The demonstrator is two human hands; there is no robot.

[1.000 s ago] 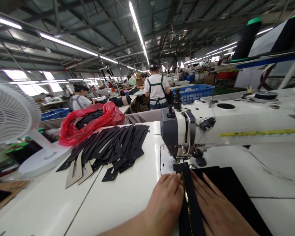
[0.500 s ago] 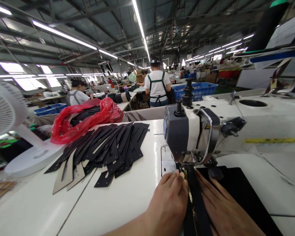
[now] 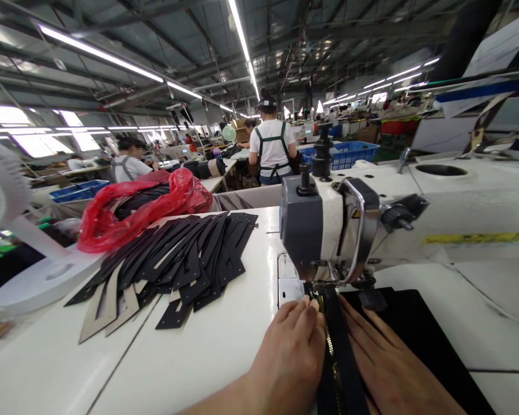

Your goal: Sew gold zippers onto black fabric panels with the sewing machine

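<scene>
From where I stand, the black strip (image 3: 348, 351) lies lengthwise between the two hands, its gold zipper teeth (image 3: 329, 343) facing up and its far end beneath the head of the sewing machine (image 3: 303, 230). The left hand (image 3: 290, 346) is bunched, fingers curled, the tips against the strip's left side close to the teeth; whether it pinches the edge, I can't tell. The right hand (image 3: 384, 354) lies flat along the other side, fingers stretched out, one slightly apart from the rest, beside a black panel (image 3: 419, 328) on the white table (image 3: 216, 351). Dark cut pieces (image 3: 207, 253) sit heaped to the left.
</scene>
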